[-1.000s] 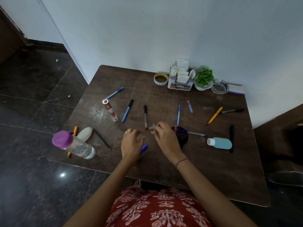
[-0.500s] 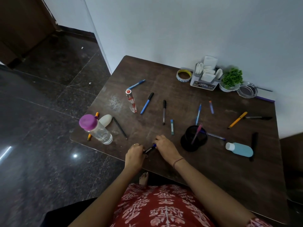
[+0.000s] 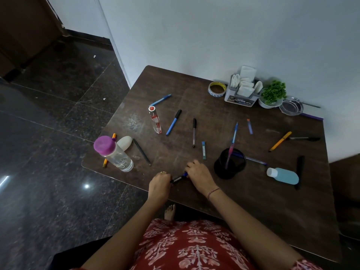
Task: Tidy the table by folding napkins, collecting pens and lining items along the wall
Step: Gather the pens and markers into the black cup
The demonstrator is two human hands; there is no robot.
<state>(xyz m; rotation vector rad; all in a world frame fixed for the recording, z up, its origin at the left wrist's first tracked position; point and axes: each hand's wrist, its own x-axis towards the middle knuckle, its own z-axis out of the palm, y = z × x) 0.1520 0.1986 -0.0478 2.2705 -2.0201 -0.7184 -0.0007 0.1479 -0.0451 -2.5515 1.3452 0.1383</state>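
Gripping one pen (image 3: 178, 178) with both hands, right at the near edge of the table (image 3: 243, 207). Left hand (image 3: 159, 185) curled round the dark end, right hand (image 3: 199, 176) pinching the blue end. Just right of the right hand, a black cup (image 3: 229, 169) with a pink pen (image 3: 229, 155) stuck in it. Further right, a blue bottle (image 3: 283, 175) lying flat. Just past the right hand's fingers, a teal stick (image 3: 203, 150), hard to say what exactly. Beyond that, loose on the table, a black pen (image 3: 194, 132) and a blue pen (image 3: 173, 123). Off to the left of the left hand, a clear bottle (image 3: 116, 156) with a purple cap. Way past everything, against the wall, a tape roll (image 3: 217, 89), a napkin holder (image 3: 240, 97) and a plant (image 3: 273, 93).
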